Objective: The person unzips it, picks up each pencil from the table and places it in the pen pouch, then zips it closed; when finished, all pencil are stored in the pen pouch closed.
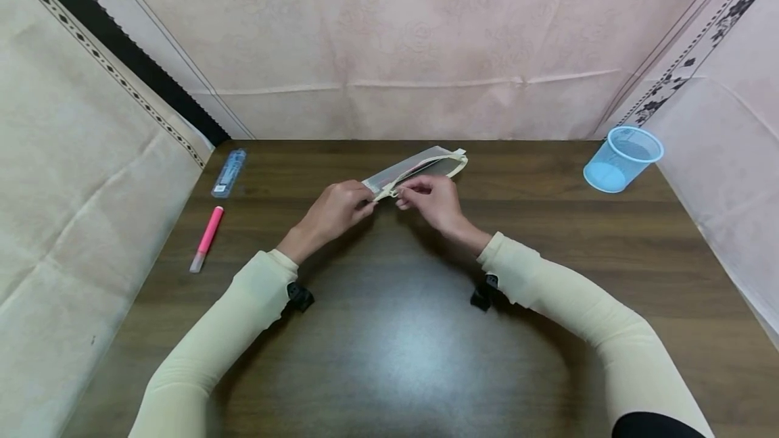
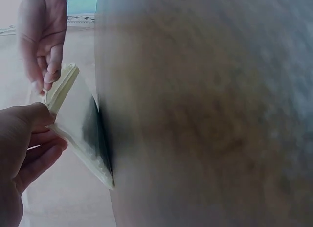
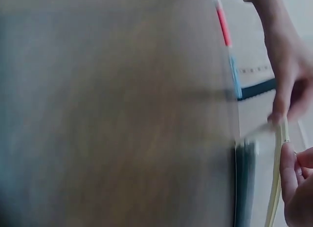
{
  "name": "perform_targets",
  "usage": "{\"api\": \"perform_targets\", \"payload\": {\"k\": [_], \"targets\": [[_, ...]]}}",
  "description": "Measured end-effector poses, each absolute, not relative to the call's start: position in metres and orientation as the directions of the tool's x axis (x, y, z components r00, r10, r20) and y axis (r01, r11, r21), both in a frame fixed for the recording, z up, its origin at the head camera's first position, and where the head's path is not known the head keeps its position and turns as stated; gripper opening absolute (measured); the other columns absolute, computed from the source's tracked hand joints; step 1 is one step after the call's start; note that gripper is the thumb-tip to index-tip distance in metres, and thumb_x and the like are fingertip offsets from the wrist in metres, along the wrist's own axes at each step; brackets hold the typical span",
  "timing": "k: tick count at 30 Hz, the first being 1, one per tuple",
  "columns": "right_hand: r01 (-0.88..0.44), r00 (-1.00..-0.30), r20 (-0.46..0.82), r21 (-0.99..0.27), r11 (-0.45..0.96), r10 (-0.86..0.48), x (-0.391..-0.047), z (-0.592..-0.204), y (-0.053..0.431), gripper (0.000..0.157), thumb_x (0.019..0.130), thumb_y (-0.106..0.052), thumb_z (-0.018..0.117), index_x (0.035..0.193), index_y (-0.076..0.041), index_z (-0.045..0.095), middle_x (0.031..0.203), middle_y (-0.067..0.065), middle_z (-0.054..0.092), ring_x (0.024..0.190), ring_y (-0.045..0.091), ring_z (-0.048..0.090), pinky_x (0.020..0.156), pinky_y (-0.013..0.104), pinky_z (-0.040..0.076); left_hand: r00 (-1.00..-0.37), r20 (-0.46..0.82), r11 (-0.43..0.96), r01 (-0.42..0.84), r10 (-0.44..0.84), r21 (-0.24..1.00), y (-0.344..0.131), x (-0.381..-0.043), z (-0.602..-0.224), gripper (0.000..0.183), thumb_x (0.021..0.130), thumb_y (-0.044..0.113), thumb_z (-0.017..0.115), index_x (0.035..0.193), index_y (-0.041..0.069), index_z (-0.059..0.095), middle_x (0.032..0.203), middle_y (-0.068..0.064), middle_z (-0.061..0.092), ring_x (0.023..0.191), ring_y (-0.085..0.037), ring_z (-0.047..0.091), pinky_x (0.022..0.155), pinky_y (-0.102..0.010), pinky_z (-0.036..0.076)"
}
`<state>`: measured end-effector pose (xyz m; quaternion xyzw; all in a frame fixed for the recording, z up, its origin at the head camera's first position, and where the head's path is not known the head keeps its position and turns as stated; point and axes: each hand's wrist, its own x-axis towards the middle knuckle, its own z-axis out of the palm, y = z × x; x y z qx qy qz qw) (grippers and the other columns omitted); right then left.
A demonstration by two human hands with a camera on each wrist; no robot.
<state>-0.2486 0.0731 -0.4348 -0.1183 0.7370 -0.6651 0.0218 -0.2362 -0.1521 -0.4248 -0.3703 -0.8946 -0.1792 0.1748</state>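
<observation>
A clear zip pouch (image 1: 402, 169) with a cream zipper edge is held up at the back middle of the table, its mouth gaping at the right end. My left hand (image 1: 335, 211) pinches the pouch's left corner, by the end of the zipper. Just right of it, my right hand (image 1: 435, 203) pinches at the zipper, where the small pull is mostly hidden by the fingertips. In the left wrist view, thumb and fingers of the left hand (image 2: 22, 139) grip the pouch (image 2: 78, 109). Something dark shows in or behind the pouch; I cannot tell what.
A pink capped marker (image 1: 209, 235) and a blue flat packet (image 1: 229, 173) lie along the table's left side. A translucent blue plastic cup (image 1: 621, 159) stands near the back right corner. Patterned cloth (image 1: 426, 32) hangs behind the wooden table (image 1: 389, 330).
</observation>
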Motion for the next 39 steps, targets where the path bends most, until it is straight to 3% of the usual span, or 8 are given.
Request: {"api": "perform_targets", "payload": {"k": [3,9,14,20,24,28,32,39], "targets": [[-0.09,-0.981,0.088,-0.996,0.003,-0.175,-0.255,-0.434,0.084,0.016,0.092,0.006,0.066,0.103,0.017,0.07,0.099,0.038,0.07,0.063,0.009,0.072,0.069,0.03,0.061,-0.672,0.435,0.673,0.717,0.599,0.181,-0.153,-0.233,-0.423,0.009,0.088,0.009,0.077,0.095,0.003,0.075,0.095,-0.009,0.076,0.091,-0.024,0.071,0.08,-0.04,0.059],[-0.056,-0.989,0.058,-0.998,-0.021,-0.133,-0.265,-0.432,0.108,0.019,0.092,0.008,0.064,0.107,0.02,0.067,0.088,0.017,0.075,0.065,0.011,0.073,0.071,0.031,0.061,-0.694,0.41,0.682,0.702,0.592,0.203,-0.155,-0.228,-0.422,0.01,0.089,0.01,0.076,0.095,0.003,0.075,0.095,-0.01,0.076,0.09,-0.024,0.07,0.079,-0.041,0.06],[-0.055,-0.989,0.052,-0.998,0.015,-0.14,-0.269,-0.432,0.121,0.019,0.092,0.007,0.065,0.106,0.021,0.066,0.091,0.023,0.075,0.064,0.01,0.073,0.072,0.034,0.062,-0.675,0.416,0.673,0.718,0.609,0.179,-0.154,-0.226,-0.421,0.008,0.089,0.01,0.076,0.094,0.004,0.075,0.093,-0.008,0.075,0.089,-0.022,0.07,0.078,-0.04,0.059],[-0.02,-0.988,0.021,-1.0,-0.005,-0.15,-0.275,-0.43,0.134,0.023,0.092,0.008,0.063,0.11,0.023,0.063,0.08,0.004,0.074,0.064,0.01,0.073,0.069,0.029,0.061,-0.662,0.403,0.664,0.73,0.632,0.159,-0.154,-0.223,-0.418,0.008,0.089,0.01,0.076,0.095,0.004,0.077,0.095,-0.008,0.076,0.089,-0.021,0.07,0.08,-0.04,0.059],[0.004,-0.998,-0.002,-1.0,-0.028,-0.059,-0.285,-0.424,0.159,0.027,0.092,0.006,0.065,0.114,0.021,0.064,0.08,0.004,0.075,0.065,0.01,0.073,0.07,0.027,0.061,-0.679,0.379,0.678,0.717,0.629,0.16,-0.161,-0.22,-0.415,0.009,0.088,0.009,0.076,0.095,0.003,0.078,0.098,-0.009,0.077,0.092,-0.023,0.071,0.082,-0.041,0.059],[0.013,-1.0,-0.013,-1.0,0.021,0.016,-0.29,-0.419,0.186,0.029,0.093,-0.001,0.068,0.116,0.017,0.066,0.084,0.003,0.077,0.066,0.01,0.074,0.073,0.028,0.061,-0.672,0.385,0.678,0.721,0.633,0.144,-0.166,-0.222,-0.409,0.006,0.088,0.007,0.074,0.091,0.003,0.078,0.096,-0.009,0.077,0.091,-0.023,0.071,0.081,-0.04,0.059],[0.029,-1.0,-0.028,-0.997,0.072,0.006,-0.284,-0.414,0.197,0.031,0.093,-0.007,0.07,0.117,0.014,0.067,0.087,0.001,0.077,0.07,0.011,0.075,0.077,0.03,0.061,-0.662,0.388,0.678,0.726,0.641,0.118,-0.165,-0.228,-0.399,0.007,0.088,0.004,0.071,0.081,0.004,0.075,0.09,-0.009,0.076,0.085,-0.024,0.07,0.077,-0.04,0.058],[0.042,-0.997,-0.052,-0.985,0.166,-0.053,-0.259,-0.402,0.205,0.027,0.095,-0.004,0.067,0.114,0.015,0.067,0.086,0.001,0.078,0.071,0.012,0.075,0.077,0.034,0.061,-0.709,0.257,0.723,0.688,0.657,0.052,-0.164,-0.237,-0.391,0.009,0.09,0.004,0.072,0.081,0.004,0.075,0.082,-0.008,0.075,0.075,-0.022,0.069,0.072,-0.039,0.057]]}}
